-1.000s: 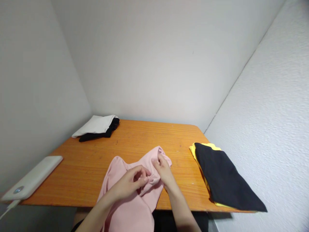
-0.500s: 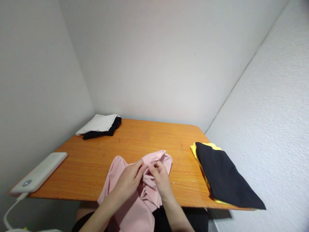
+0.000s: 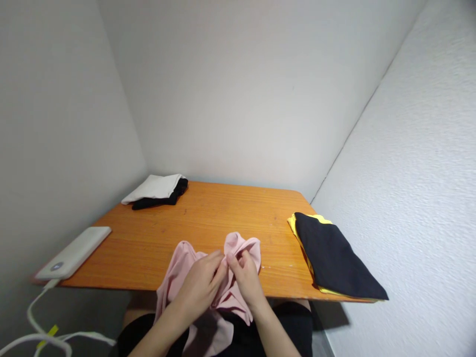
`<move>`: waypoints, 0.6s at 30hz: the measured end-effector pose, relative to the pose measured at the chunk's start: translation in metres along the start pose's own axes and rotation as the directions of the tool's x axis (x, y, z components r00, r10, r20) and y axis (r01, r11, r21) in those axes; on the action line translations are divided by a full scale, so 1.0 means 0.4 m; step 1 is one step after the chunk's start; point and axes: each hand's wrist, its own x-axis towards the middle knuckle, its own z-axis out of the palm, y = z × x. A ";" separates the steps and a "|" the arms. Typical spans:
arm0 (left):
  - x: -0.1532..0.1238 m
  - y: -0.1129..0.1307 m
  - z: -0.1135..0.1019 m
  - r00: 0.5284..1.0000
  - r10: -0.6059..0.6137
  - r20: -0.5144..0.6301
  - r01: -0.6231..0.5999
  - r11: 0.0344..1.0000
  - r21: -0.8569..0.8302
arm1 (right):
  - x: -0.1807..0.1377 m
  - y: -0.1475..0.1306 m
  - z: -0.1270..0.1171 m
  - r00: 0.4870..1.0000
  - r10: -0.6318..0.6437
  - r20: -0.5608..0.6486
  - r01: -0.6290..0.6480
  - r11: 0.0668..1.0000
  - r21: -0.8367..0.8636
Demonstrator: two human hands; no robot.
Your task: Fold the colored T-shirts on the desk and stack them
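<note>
A crumpled piece of pink fabric [image 3: 181,263], perhaps a garment, lies over the table's front edge and hangs down onto my lap. My left hand [image 3: 204,277] pinches it near the middle, thumb and fingers pressed together. Close beside it, my right hand [image 3: 245,277] grips a bunched fold of the same fabric between thumb and curled fingers. One loop of the cloth stands up beyond my right fingers. Which part of the fabric is pinched is hidden by my fingers.
On the wooden table [image 3: 223,208], a folded white cloth [image 3: 156,187] rests on a black cloth [image 3: 159,202] at the back left. A white power bank [image 3: 76,253] with a plugged-in cable [image 3: 35,317] sits front left. At right, black fabric [image 3: 334,253] covers yellow fabric [image 3: 292,225]. Walls enclose the table.
The pink fabric's far part has bunched up into a raised loop, and its lower part has shifted on my lap. Both hands keep their pinch. The view has moved slightly.
</note>
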 end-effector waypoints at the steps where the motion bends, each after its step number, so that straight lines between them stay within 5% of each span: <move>1: -0.014 0.007 0.006 1.000 0.027 0.003 -0.026 0.997 -0.072 | -0.010 -0.008 -0.002 1.000 -0.022 -0.004 0.022 1.000 -0.019; 4: -0.048 0.016 0.014 0.999 0.023 -0.042 -0.034 0.956 -0.291 | -0.049 -0.040 -0.009 0.997 -0.058 0.052 0.056 0.998 0.042; 6: -0.061 0.011 0.007 0.984 -0.119 -0.132 0.050 0.899 -0.436 | -0.079 -0.064 -0.022 0.993 -0.050 0.108 0.041 0.996 0.083; 9: -0.069 -0.008 -0.036 0.892 -0.378 -0.247 0.137 0.748 -0.649 | -0.118 -0.104 -0.073 0.993 -0.087 0.085 0.085 0.996 0.030; 13: -0.073 -0.025 -0.150 0.731 -0.550 -0.403 0.077 0.654 -0.753 | -0.153 -0.173 -0.209 0.965 -0.121 -0.232 0.119 0.993 -0.025; 16: -0.093 -0.022 -0.238 0.641 -0.599 -0.480 -0.025 0.609 -0.793 | -0.189 -0.235 -0.328 0.873 -0.179 -0.454 0.098 0.975 -0.198; 18: -0.118 -0.020 -0.281 0.620 -0.522 -0.586 -0.093 0.693 -0.715 | -0.227 -0.270 -0.392 0.785 -0.292 -0.546 0.084 0.923 -0.375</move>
